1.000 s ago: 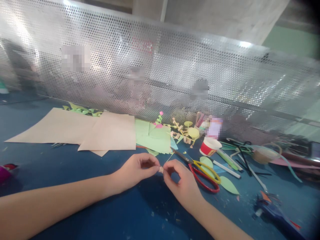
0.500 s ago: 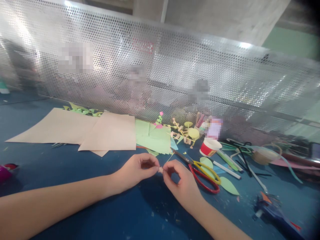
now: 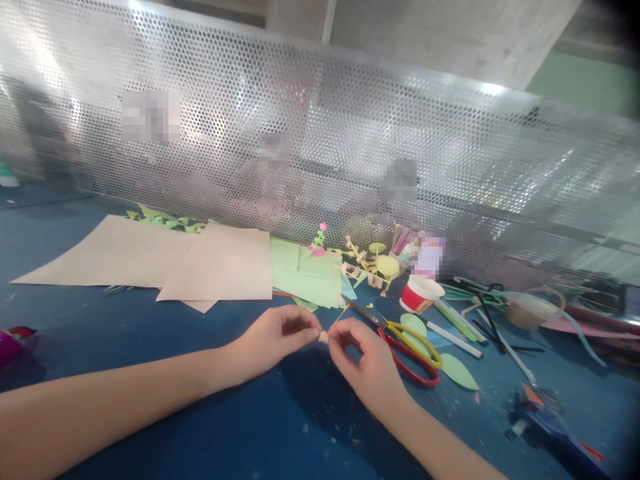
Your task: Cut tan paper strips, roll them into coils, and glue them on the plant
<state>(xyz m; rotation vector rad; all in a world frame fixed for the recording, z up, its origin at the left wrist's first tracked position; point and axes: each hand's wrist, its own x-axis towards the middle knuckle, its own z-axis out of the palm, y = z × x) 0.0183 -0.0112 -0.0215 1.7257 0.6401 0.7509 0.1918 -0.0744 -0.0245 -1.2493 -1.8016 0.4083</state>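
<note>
A tiny pale peach paper piece (image 3: 324,337) is pinched between my two hands, above the blue table. My left hand (image 3: 280,337) holds its left side between thumb and forefinger. From the right, my right hand (image 3: 364,357) grips it the same way, fingertips close to the other hand's. A thin light strip (image 3: 341,315) stands out just above the right fingers; I cannot tell what it joins. Right beside that hand lie scissors (image 3: 407,350) with one red and one yellow handle, partly over a green paper leaf (image 3: 414,328).
Peach sheets (image 3: 225,267) and green sheets (image 3: 313,277) lie at the back, before a perforated metal screen (image 3: 320,147) with people behind it. To the right are a paper cup (image 3: 421,295), a white pen (image 3: 454,339), another green leaf (image 3: 459,371) and a blue glue gun (image 3: 555,430).
Both hands have shifted very slightly to the right, and the peach paper piece between them has turned a little. Everything on the table stays in place.
</note>
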